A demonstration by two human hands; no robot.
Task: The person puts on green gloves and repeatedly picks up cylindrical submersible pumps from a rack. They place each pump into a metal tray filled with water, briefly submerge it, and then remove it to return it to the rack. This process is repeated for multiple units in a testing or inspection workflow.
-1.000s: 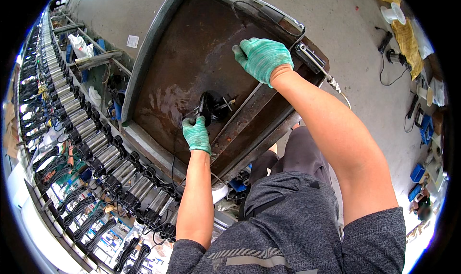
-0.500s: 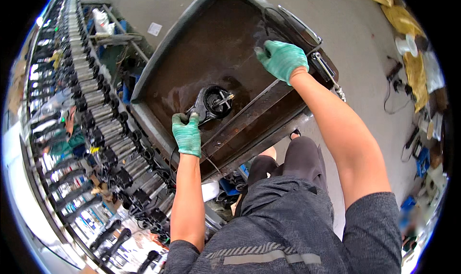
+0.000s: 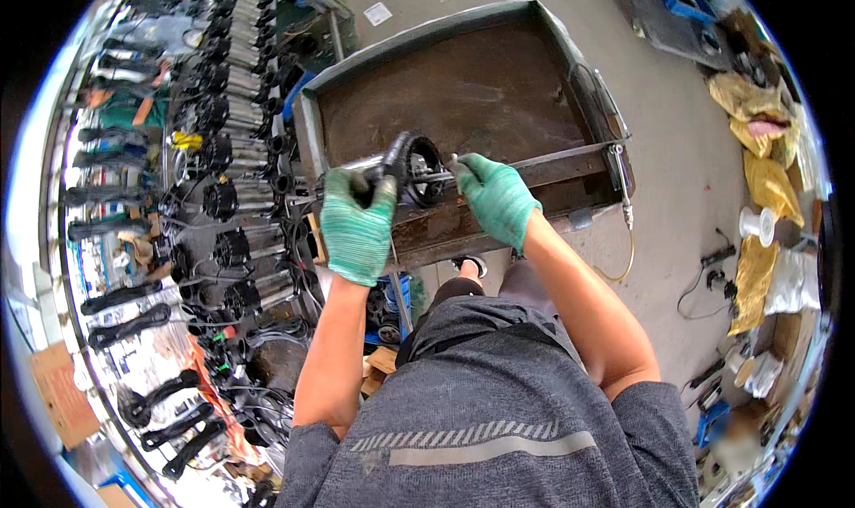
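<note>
Both my hands wear green knitted gloves. My left hand [image 3: 358, 223] is closed around the arm of a black ring-shaped housing [image 3: 415, 165], which is tilted up on its side above the tray's near edge. A metal fitting [image 3: 435, 178] sticks out of the ring's centre toward the right. At its tip, the fingers of my right hand [image 3: 497, 198] are pinched together; they partly hide what they grip. Below and beyond lies a shallow metal tray [image 3: 454, 85] with a wet brown bottom and grey walls.
A bar [image 3: 570, 155] crosses the tray. At its right wall hangs a metal fitting with a yellowish hose [image 3: 631, 250]. On the left runs a long rack [image 3: 233, 165] of black-ended metal cylinders and cables. Yellow sacks [image 3: 771, 183] and a white spool [image 3: 758, 227] lie along the right side.
My left hand has raised and tilted the housing from just above the tray bottom. My right hand has come from the tray's right side to the housing's fitting. The view has shifted.
</note>
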